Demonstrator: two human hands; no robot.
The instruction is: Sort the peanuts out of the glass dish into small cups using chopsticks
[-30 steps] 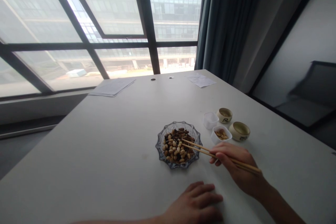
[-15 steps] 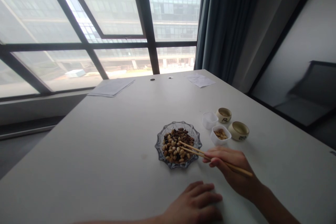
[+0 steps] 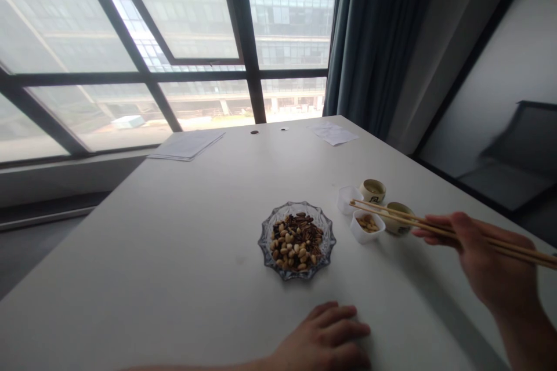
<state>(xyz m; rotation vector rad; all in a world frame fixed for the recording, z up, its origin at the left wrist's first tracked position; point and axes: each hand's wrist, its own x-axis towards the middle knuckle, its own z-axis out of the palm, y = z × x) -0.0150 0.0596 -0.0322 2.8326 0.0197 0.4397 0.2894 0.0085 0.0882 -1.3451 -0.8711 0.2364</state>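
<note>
My right hand is closed around a pair of wooden chopsticks. Their tips are over a small translucent white cup, and a tiny tan piece, probably a nut, shows at them. Just in front of that cup, a second white plastic cup holds several brown nuts. A scalloped glass bowl to the left contains pale nuts in shells and darker, elongated ones. Near me, my left hand lies on the table with its fingers stretched out, holding nothing.
Two beige ceramic cups with dark characters stand beside the plastic cups. Paper stacks and loose sheets lie toward the far edge of the white table. Windows and a dark curtain are behind it.
My right hand has moved right, carrying the chopsticks from the nuts in the glass bowl to above the rear plastic cup. My left hand stays where it was.
</note>
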